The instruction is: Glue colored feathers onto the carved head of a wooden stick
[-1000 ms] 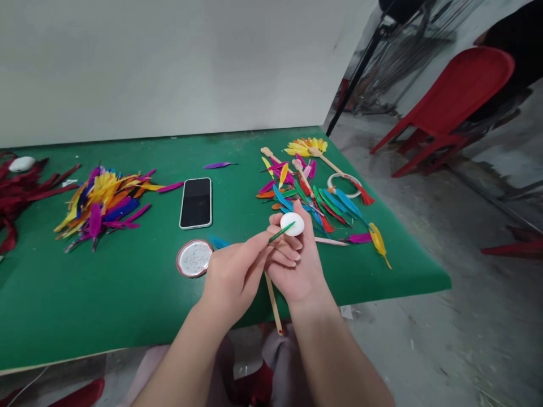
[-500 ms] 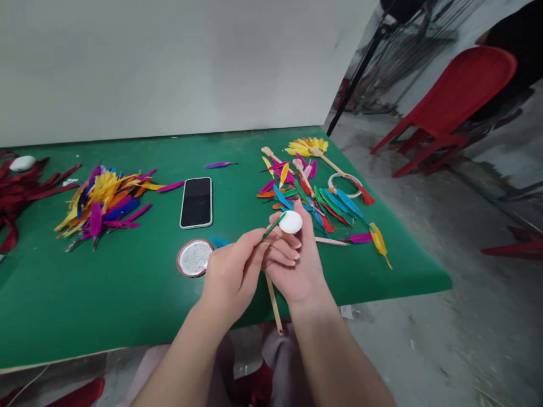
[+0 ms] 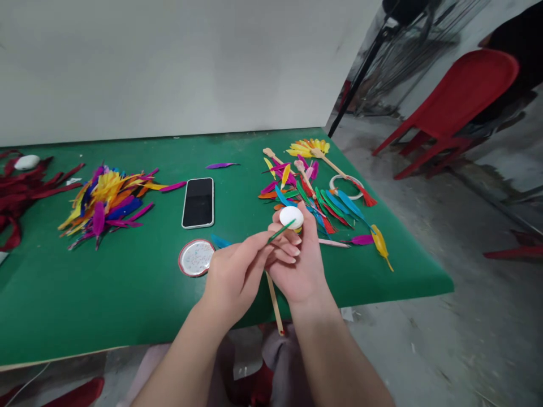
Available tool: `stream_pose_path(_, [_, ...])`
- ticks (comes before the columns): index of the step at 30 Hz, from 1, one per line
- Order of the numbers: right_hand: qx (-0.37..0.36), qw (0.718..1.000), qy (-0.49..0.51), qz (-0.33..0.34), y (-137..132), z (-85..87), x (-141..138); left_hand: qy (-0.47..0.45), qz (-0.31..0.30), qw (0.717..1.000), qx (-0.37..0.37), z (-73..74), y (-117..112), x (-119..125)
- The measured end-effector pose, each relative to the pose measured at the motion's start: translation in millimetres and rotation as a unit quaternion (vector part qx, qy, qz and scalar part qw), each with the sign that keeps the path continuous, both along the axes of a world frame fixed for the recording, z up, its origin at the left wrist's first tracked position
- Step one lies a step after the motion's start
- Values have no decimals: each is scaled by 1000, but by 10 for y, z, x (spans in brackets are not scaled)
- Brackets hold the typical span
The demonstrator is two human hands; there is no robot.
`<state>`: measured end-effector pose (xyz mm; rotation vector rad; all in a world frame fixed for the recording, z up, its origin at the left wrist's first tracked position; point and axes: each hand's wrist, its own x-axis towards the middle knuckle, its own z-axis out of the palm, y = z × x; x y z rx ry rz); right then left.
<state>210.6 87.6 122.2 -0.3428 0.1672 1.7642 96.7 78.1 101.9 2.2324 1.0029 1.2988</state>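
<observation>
One white oval disc sits at the fingertips of the right hand, held between thumb and curled fingers. The left hand pinches a thin green stick, its tip over the disc's face.

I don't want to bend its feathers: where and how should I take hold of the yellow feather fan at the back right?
Probably by the middle of its wooden handle, pinched from above: the yellow feathers spread at the far end, the handle slants toward the near right, and the white ring and red tassel lie by its near end.
</observation>
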Motion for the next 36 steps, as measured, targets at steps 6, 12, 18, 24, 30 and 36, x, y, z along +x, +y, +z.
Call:
stream_pose_path(6, [48, 999, 21, -5, -19, -13, -28, -119, 4, 981, -151, -1, -56, 20])
stream_pose_path(12, [50, 998, -31, -3, -15, -24, -43, -151, -23, 970, -188, 19, -86, 63])
stream_pose_path(18, [63, 997, -48, 10, -15, -17, -74, -193, -22, 953, -234, 74, -100, 67])
stream_pose_path(24, [59, 996, -67, 8, -15, 3, -98, -180, -19, 959, -218, 64, -100, 62])
stream_pose_path(30, [72, 995, -65, 12, -11, -14, -98, -158, -13, 968, -197, 60, -101, 56])
stream_pose_path(36, [66, 996, -51, 19, -18, -23, -87, -119, -8, 979, -166, 68, -98, 55])
